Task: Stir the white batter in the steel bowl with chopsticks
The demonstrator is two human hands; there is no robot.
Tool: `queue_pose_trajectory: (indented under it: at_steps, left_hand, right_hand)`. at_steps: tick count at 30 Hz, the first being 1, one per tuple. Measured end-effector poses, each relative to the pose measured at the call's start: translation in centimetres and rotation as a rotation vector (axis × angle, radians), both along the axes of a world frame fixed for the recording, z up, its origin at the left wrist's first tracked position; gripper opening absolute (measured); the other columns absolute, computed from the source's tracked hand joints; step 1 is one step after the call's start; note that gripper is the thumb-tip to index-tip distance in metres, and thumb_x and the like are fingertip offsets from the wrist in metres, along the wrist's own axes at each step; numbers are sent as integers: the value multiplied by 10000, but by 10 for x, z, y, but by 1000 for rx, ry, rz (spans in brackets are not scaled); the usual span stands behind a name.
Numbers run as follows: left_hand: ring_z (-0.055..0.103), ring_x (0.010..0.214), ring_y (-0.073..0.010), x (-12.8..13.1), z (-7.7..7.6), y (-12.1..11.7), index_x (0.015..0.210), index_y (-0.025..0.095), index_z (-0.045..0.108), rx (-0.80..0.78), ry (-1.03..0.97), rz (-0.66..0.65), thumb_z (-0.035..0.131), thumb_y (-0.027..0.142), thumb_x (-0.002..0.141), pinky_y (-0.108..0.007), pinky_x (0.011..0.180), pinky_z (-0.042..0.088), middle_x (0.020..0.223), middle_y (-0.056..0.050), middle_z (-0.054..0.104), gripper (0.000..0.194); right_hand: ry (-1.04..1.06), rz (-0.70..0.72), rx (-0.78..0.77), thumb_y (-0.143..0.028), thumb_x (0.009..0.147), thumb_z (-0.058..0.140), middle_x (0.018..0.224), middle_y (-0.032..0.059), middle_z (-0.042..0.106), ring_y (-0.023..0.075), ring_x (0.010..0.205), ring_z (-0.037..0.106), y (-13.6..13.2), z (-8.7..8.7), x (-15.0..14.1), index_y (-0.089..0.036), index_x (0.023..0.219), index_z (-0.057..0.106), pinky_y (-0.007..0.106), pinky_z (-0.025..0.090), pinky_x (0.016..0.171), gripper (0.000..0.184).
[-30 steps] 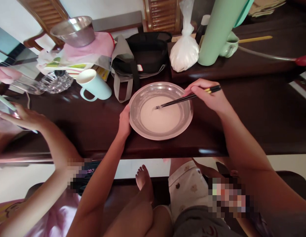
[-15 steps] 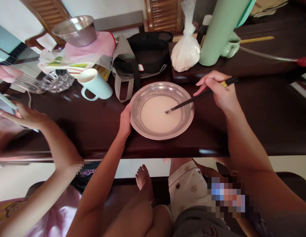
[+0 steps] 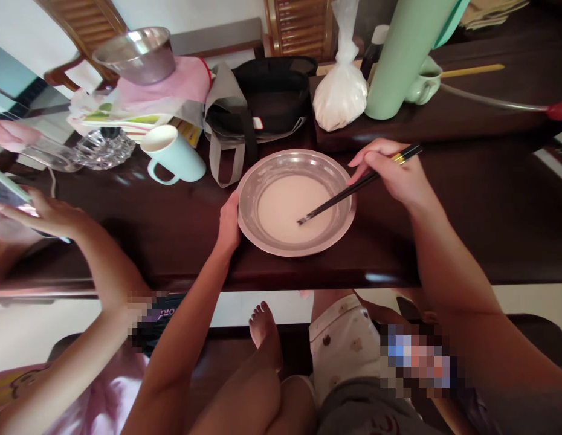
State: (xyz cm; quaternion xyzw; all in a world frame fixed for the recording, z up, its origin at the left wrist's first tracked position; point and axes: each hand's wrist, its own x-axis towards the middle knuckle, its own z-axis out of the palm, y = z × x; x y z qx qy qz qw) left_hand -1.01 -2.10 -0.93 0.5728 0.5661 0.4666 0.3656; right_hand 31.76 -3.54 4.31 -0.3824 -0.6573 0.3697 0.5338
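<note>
Stirring seems the step in hand: the right hand [image 3: 393, 172] grips chopsticks [image 3: 339, 197] from two o'clock, tips in pale liquid [image 3: 285, 202]; the left hand [image 3: 229, 225], finger closure unclear, touches the bowl [image 3: 248, 205] at nine o'clock on the counter [image 3: 381, 248]. Another stroke calls for steadiness.

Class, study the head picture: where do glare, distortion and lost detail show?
Head view: glare marks the dark table along its front edge and the metal basin inside its far rim; head view: the green flask leans, likely wide-angle stretching; head view: pixelation hides a patch beside the patterned shorts.
</note>
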Motion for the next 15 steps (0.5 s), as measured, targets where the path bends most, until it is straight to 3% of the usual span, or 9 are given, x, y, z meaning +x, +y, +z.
queue_pose_trajectory:
  at_steps: [4,7,9,12,15]
  left_hand:
    - [588,1178,-241,0,0,0,1027,217,728,-5,33,9,401,531,914,-328,1054,420,1072,-17,739,467]
    - [600,1159,-235,-1,-2,1,1017,224,730,-1,19,2,400,527,917,-328,1046,428,1074,-17,739,460]
    - [603,1158,-233,-2,-4,2,1025,225,729,11,-1,-6,404,523,917,-328,1045,429,1093,-14,735,454]
    - [600,1167,-233,-3,-6,3,1048,224,726,26,-8,-4,410,514,918,-330,1053,421,1121,-12,728,449]
    - [602,1164,-234,-3,-5,3,1045,223,728,21,0,2,410,511,917,-331,1053,419,1111,-15,731,448]
  right_hand:
    - [-63,-51,14,-427,880,639,788,7,744,179,758,723,-1,1,-4,-257,851,741,320,555,731,200]
    - [18,-137,51,-440,880,634,674,-2,701,163,616,689,-1,2,0,-262,803,730,326,549,679,216]
    - [39,-98,32,-442,887,621,629,-5,685,160,561,669,-2,3,0,-260,810,732,330,549,645,226]
    - [-37,18,-32,-434,880,633,717,8,731,180,669,710,-4,3,-5,-257,851,741,331,564,671,209]
    - [-81,-11,-27,-417,871,651,794,7,752,189,758,727,-4,4,-5,-266,867,744,315,559,670,177]
